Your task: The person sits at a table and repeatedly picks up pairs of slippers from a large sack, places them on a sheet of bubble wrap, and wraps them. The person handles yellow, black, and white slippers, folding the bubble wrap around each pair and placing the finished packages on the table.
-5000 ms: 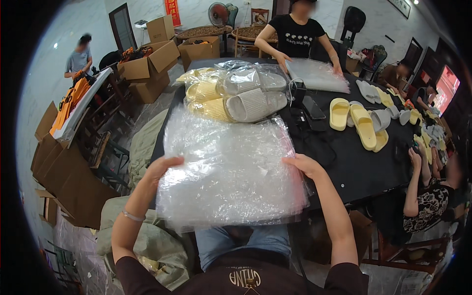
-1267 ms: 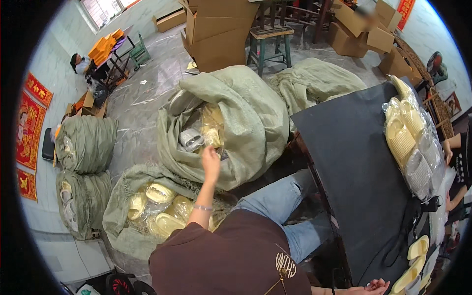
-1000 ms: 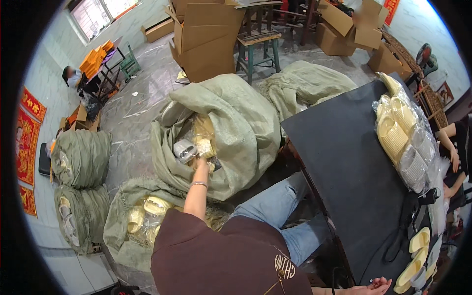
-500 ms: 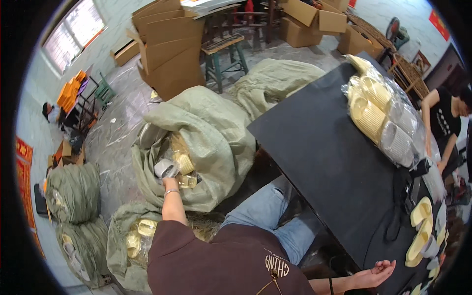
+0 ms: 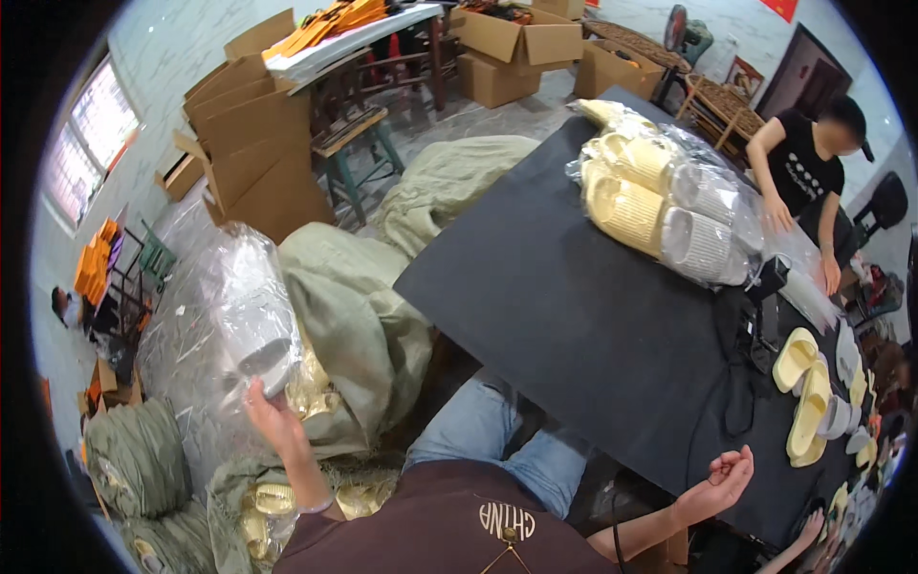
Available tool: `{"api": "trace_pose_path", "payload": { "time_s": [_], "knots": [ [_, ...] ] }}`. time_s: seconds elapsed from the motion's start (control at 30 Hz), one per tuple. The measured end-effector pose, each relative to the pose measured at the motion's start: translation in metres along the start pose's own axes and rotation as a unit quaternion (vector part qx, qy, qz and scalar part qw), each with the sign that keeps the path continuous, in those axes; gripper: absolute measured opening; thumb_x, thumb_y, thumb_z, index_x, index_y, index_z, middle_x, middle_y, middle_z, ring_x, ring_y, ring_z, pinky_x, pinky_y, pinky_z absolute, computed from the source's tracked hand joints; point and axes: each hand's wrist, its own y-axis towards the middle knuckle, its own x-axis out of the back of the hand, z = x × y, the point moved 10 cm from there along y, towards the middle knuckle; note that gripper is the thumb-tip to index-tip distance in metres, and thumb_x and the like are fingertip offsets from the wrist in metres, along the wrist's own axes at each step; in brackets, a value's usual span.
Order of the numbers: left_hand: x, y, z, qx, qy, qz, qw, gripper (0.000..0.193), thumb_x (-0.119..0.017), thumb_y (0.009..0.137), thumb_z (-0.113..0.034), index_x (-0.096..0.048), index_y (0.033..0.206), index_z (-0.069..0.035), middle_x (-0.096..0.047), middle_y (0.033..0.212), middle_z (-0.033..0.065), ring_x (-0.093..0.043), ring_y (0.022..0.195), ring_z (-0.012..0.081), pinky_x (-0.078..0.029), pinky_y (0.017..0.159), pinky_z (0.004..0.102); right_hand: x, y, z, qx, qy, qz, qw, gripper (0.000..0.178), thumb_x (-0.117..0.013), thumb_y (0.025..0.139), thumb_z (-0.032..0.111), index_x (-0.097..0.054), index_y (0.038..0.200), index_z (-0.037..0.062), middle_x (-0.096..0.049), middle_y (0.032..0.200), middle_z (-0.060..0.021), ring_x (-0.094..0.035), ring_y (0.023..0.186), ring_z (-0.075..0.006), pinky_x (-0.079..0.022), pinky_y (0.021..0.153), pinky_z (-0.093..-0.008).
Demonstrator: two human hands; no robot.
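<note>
My left hand (image 5: pixel 274 423) is closed on the lower end of a clear plastic bag of grey slippers (image 5: pixel 256 335), lifted over the left side of an open woven sack (image 5: pixel 344 325). Bagged yellow slippers (image 5: pixel 311 383) show in the sack's mouth, just right of that hand. My right hand (image 5: pixel 724 480) hovers by the near edge of the black table (image 5: pixel 535 316), palm up, its fingers loosely bent and holding nothing. Farther along the table lies a heap of bagged yellow and grey slippers (image 5: pixel 660 201).
Loose yellow slippers (image 5: pixel 811 402) lie at the table's right side, near a black strap (image 5: pixel 741 383). Across the table a co-worker (image 5: pixel 808 182) handles clear plastic. Another person's hand (image 5: pixel 811 528) shows at lower right. More sacks (image 5: pixel 139 459) stand at left; cardboard boxes (image 5: pixel 253 153) stand behind.
My left hand has drawn the bagged grey slippers up out of the sack and to the left. My view has swung right. My right hand stays empty, its fingers a little more bent.
</note>
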Motion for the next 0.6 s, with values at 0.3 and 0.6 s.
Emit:
{"api": "trace_pose_path", "payload": {
  "time_s": [0.3, 0.6],
  "knots": [
    [-0.183, -0.079, -0.016, -0.098, 0.074, 0.218, 0.968, 0.052, -0.059, 0.084, -0.013, -0.04, 0.13, 0.003, -0.05, 0.125, 0.015, -0.052, 0.112, 0.0234, -0.047, 0.091, 0.0362, -0.013, -0.006, -0.011, -0.031, -0.029, 0.086, 0.995, 0.026, -0.043, 0.1, 0.018, -0.057, 0.112, -0.0011, -0.056, 0.082, -0.0028, -0.045, 0.069, -0.0055, -0.039, 0.064, -0.0197],
    [-0.348, -0.224, 0.168, 0.329, 0.116, 0.646, 0.679, 0.04, -0.064, 0.084, -0.011, -0.055, 0.12, 0.004, -0.065, 0.099, 0.006, -0.06, 0.085, 0.0105, -0.049, 0.072, 0.0244, -0.018, -0.01, 0.0, -0.022, -0.069, 0.126, 0.989, 0.023, -0.045, 0.098, 0.012, -0.061, 0.111, 0.0, -0.062, 0.088, -0.0031, -0.051, 0.07, -0.0053, -0.04, 0.064, -0.0198]
  ]
}}
